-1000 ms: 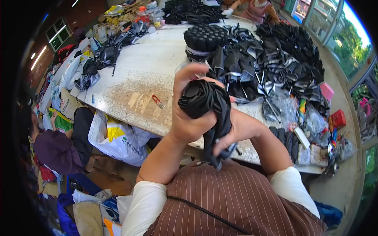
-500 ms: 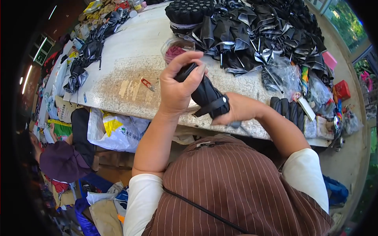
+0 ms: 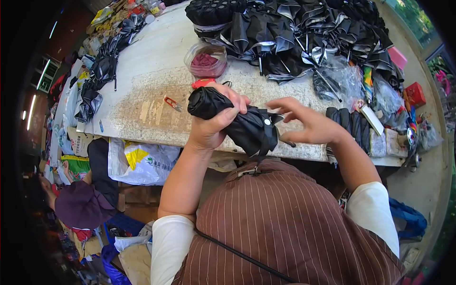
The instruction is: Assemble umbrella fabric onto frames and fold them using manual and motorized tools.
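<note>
Head view: our left hand grips the rolled black folding umbrella above the near edge of the worktop, keeping its folds tight, while our right hand hovers open just beside its snap-fastened strap.

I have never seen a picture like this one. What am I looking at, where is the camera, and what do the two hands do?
The camera sits on a person's head and looks down, so the edges bend. No machine is here, only two bare hands. The left hand grips a folded black umbrella above the table. The right hand is open beside the umbrella's strap end, its fingers spread, holding nothing. On the table lie a pile of black umbrellas, a clear bowl of dark red bits and small red snips.
</note>
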A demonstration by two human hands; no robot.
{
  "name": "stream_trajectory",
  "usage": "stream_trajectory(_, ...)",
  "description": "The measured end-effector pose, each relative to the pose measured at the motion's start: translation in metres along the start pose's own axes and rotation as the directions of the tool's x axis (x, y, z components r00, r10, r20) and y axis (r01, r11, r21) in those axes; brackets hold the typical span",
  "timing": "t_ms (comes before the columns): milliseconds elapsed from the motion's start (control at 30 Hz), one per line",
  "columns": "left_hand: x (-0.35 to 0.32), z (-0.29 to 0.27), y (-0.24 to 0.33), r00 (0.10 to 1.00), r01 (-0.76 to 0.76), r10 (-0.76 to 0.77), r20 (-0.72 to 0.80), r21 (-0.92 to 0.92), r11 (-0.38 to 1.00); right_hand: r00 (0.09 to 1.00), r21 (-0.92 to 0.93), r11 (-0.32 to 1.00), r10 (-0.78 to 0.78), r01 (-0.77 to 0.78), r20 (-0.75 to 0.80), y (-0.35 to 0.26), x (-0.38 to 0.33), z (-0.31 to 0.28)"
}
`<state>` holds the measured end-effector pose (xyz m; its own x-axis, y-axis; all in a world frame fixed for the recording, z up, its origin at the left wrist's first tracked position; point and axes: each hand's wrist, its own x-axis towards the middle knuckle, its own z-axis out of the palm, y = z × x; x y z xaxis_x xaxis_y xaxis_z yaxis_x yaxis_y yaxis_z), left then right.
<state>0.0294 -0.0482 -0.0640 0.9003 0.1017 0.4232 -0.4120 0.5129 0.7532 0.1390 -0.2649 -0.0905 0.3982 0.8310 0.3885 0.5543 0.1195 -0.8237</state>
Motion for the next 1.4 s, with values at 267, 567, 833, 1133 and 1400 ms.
stream_trajectory(267,0.012,0.027,-0.004,0.985,-0.163,0.172,-0.007,0.281,0.946,0.740,0.712,0.374,0.600,-0.594,0.303,-0.071,0.012,0.023)
stream_trajectory(567,0.013,0.052,-0.010,0.933,0.030,-0.134,-0.333,-0.300,0.954,0.895,0.641,0.649,0.423,-0.410,0.144,-0.014,0.009,0.066)
stream_trajectory(833,-0.008,0.036,-0.025,0.925,0.193,-0.281,-0.257,-0.320,0.927,0.858,0.775,0.576,0.506,-0.259,-0.089,0.002,0.013,0.020)
stream_trajectory(1133,-0.026,0.022,-0.038,0.712,0.270,-0.279,-0.645,-0.116,0.956,0.874,0.645,0.674,0.486,-0.360,-0.019,0.009,0.003,0.036)
stream_trajectory(1400,-0.035,0.010,-0.059,0.597,0.250,-0.291,-0.748,-0.171,0.953,0.951,-0.105,0.994,-0.002,-0.032,-0.310,0.012,-0.018,0.075)
